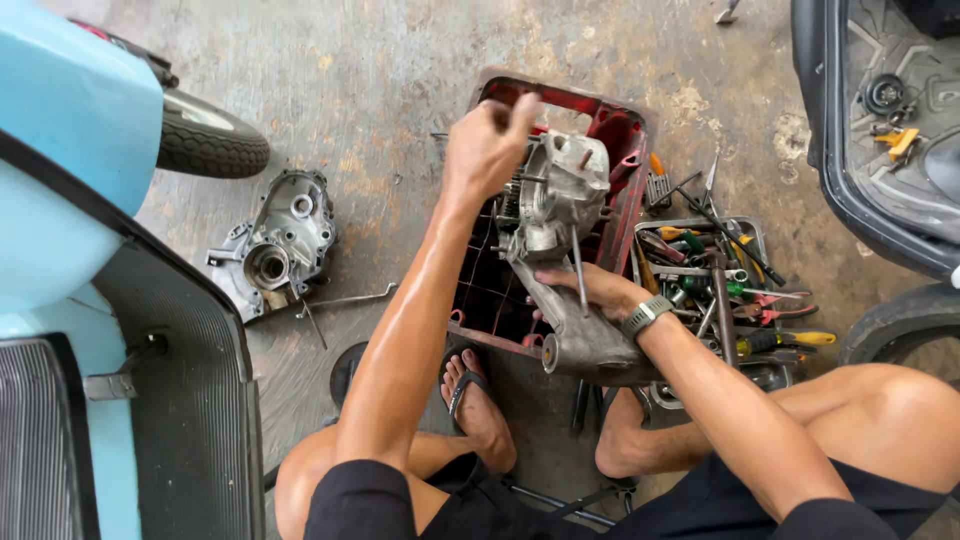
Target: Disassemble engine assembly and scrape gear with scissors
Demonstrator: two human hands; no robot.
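on the stained concrete floor (400,60) we sit with a red crate (622,140) between our feet, a grey engine casing (556,190) resting on it. our left hand (487,142) is clenched above the casing; what it pinches we cannot tell. our right hand (590,290) grasps the casing's lower arm. beside us lie a tool tray (750,235) and a loose engine cover (275,245). a blue scooter (70,200) is cut off at left.

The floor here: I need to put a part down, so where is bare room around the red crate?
Bare concrete lies beyond the red crate, and left of it toward the engine cover. Right is crowded: the tool tray abuts. The engine casing fills the crate under both hands.
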